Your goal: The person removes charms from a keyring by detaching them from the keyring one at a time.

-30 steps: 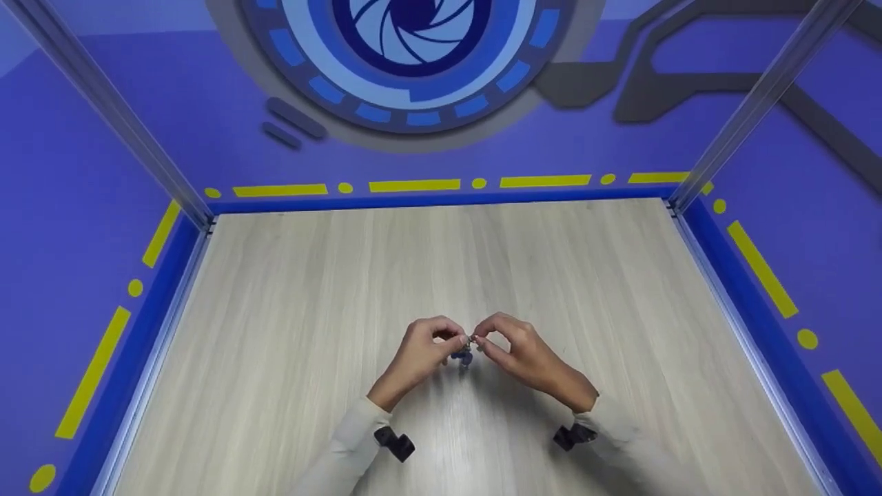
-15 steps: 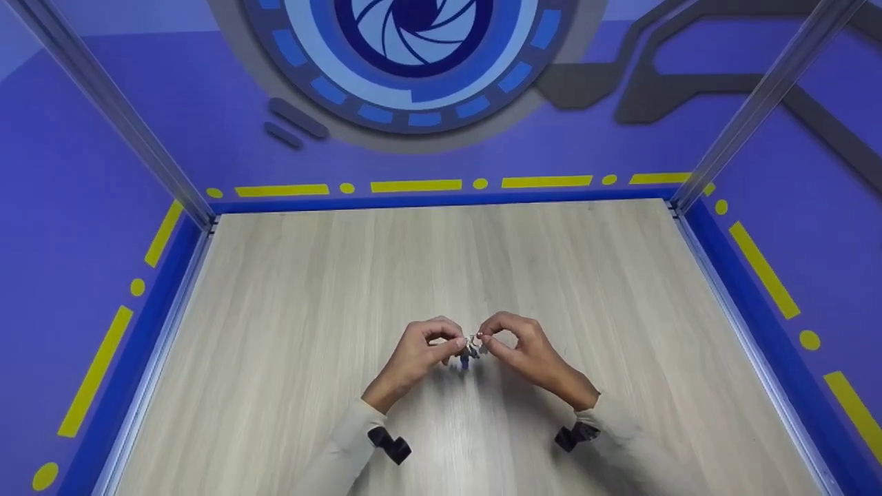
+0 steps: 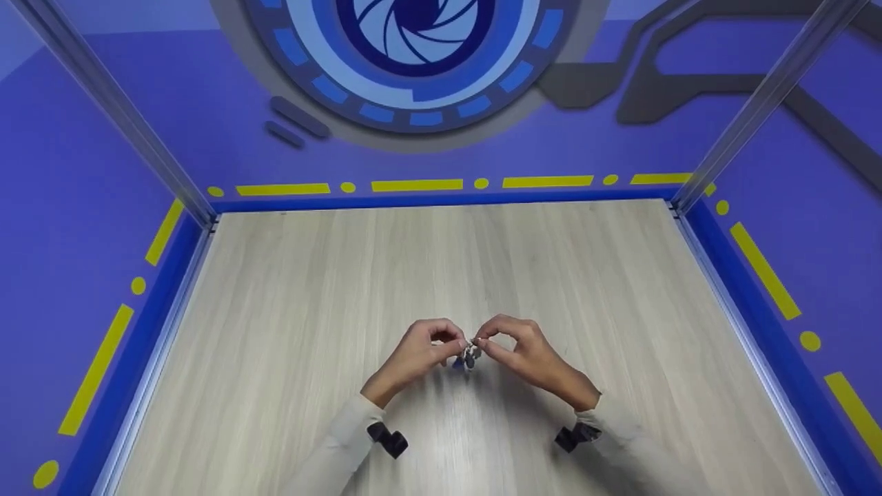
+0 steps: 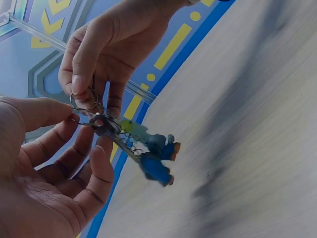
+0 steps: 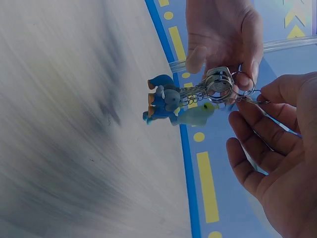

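A bunch of keyrings [image 5: 218, 85] hangs between my two hands, just above the table. Thumb and forefinger of my left hand [image 3: 422, 350] pinch one thin metal ring [image 4: 83, 122]. Opposite it, my right hand [image 3: 520, 351] pinches another ring [image 5: 255, 97] with thumb and forefinger. A silver key [image 4: 104, 125] dangles by the rings in the left wrist view. On short chains hang small toy charms: a blue figure [image 4: 155, 167] with orange feet, and a pale green one [image 5: 195, 115]. Whether the rings are linked is too small to tell.
The light wood table [image 3: 441, 269] spreads around the hands. Blue printed panels [image 3: 172, 124] stand at the back and both sides, with metal posts [image 3: 765, 103] at the corners. Small black cameras [image 3: 389, 439] sit on the wrists.
The dangling charms have turned, so a greyish one now faces the head view. My fingertips parted slightly half a second ago and are now closer again. Both hands keep their pinch.
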`<state>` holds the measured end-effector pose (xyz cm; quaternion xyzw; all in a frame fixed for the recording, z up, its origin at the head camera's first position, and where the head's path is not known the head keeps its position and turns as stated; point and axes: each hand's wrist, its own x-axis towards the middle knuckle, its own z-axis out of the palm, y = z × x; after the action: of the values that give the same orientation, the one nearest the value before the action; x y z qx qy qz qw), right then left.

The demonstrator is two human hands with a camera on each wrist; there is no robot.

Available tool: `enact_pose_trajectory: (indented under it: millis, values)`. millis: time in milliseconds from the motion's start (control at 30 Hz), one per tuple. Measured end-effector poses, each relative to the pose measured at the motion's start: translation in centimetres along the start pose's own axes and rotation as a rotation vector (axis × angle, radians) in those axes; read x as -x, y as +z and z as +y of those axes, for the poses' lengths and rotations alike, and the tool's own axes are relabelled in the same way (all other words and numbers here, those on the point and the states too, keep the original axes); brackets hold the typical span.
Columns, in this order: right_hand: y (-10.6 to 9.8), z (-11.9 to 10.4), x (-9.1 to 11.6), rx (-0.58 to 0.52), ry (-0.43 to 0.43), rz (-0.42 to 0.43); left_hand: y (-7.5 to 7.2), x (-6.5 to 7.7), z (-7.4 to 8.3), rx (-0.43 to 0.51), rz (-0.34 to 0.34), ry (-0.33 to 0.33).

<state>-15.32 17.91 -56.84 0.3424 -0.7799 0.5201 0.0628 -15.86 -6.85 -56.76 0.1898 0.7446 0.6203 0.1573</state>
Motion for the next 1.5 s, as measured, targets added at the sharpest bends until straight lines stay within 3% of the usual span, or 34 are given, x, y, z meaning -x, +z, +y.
enact_pose_trajectory:
  millis: [433, 700, 933, 1000, 1267, 1500]
  values:
    - [-0.4, 0.1, 0.0, 0.03, -0.034, -0.048, -0.1, -0.2, 0.3, -0.091, -0.043, 0.025]
    - [-0.9, 0.2, 0.2, -0.005, 0.064, -0.025, 0.2, 0.0, 0.4, 0.002, 0.005, 0.1]
    - [-0.9, 0.0, 0.2, 0.042, 0.085, -0.006, 0.1, 0.0, 0.0, 0.137, 0.053, 0.163]
    - [-0.8, 0.0, 0.2, 0.046, 0.086, -0.008, 0.1, 0.1, -0.2, 0.116, 0.068, 0.162]
    - [-0.5, 0.1, 0.5, 0.041, 0.092, -0.034, 0.5, 0.2, -0.9, -0.118, 0.114, 0.144]
    - [-0.3, 0.3, 0.6, 0.073, 0.066, -0.051, 0.5, 0.1, -0.6, -0.179, 0.088, 0.128]
